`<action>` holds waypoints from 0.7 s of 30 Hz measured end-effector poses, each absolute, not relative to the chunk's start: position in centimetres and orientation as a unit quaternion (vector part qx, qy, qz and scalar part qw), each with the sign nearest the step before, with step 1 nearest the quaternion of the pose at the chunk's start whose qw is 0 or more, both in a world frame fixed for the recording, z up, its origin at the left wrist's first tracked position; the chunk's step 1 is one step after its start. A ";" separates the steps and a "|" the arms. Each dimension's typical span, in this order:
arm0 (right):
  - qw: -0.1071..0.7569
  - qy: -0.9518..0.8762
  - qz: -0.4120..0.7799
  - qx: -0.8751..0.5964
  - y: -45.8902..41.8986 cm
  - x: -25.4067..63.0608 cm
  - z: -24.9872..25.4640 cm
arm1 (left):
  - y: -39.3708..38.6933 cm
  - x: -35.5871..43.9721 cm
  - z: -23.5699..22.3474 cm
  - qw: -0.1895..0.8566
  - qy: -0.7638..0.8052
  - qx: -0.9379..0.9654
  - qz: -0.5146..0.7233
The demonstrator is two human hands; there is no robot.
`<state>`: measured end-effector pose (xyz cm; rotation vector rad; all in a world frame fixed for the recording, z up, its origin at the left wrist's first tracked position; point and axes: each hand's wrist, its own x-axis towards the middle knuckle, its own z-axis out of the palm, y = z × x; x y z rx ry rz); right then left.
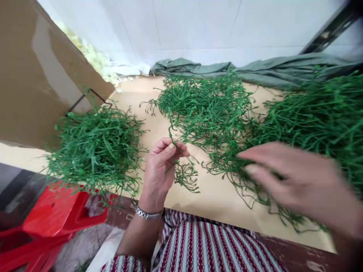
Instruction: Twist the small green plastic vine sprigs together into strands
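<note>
Cardboard stands slanted at the left of my head view, with a red stool below it, beside the worktop. Next I see a left pile of green stems, some hanging over the worktop's near edge. Further right, my left hand has its grip narrow, thumb and fingers pinching a green stem that sticks up above the fingertips. A small bunch of stems lies on the worktop just beside that hand. Beyond it spreads the middle pile, in front of a rumpled green cloth along the wall. My right hand is blurred, its fingertips at the loose stems on the near side; I cannot tell whether its grip holds any. The right pile, thick and dark green, runs out of view past that hand.
</note>
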<state>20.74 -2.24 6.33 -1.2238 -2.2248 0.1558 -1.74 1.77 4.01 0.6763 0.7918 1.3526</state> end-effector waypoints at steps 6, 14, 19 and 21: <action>0.251 -0.814 0.273 -0.446 -1.2 11.3 2.3 | 0.9 -2.1 4.2 0.665 0.340 0.301 0.592; 0.241 -0.811 0.320 -0.426 -1.1 9.9 0.7 | 1.4 -4.6 4.5 0.636 0.320 0.188 0.677; 0.222 -0.813 0.326 -0.429 -0.7 9.6 1.4 | 2.5 -7.8 4.7 0.555 0.327 0.189 0.742; 0.217 -0.801 0.346 -0.437 -0.3 9.3 1.7 | 3.1 -9.9 4.8 0.507 0.342 0.193 0.767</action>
